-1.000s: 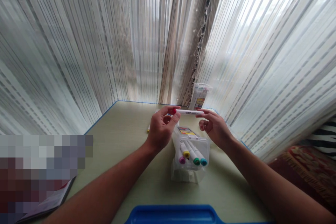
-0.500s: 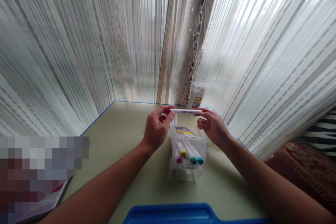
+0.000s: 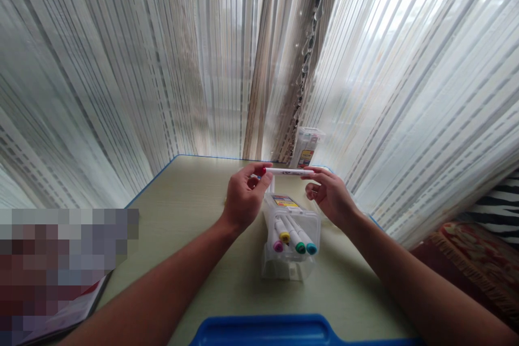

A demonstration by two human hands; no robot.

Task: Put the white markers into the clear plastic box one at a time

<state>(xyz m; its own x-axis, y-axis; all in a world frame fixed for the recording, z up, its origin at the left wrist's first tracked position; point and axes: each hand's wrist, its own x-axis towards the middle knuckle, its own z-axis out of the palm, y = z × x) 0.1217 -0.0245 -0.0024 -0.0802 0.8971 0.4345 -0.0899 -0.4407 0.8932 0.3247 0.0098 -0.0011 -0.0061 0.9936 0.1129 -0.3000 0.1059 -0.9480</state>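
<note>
A white marker (image 3: 288,172) with a red end is held level above the table, stretched between both hands. My left hand (image 3: 246,194) pinches its red end between thumb and fingers. At the opposite end, the fingertips of my right hand (image 3: 332,194) grip the marker. Just below and between the hands lies a clear plastic marker case (image 3: 292,208), its open end towards me. Several white markers (image 3: 292,233) with pink, yellow, green and blue ends rest inside it. The case's clear lid (image 3: 287,269) hangs down at the front.
Another clear case (image 3: 305,148) with a yellow label stands upright at the table's back edge, by the striped curtain (image 3: 211,65). A blue tray edge (image 3: 263,330) runs along the front of the pale green table (image 3: 174,200). A blurred-out patch covers the left side.
Both hands keep their hold on the marker. The hands, marker and case appear shifted very slightly to the right in the picture.
</note>
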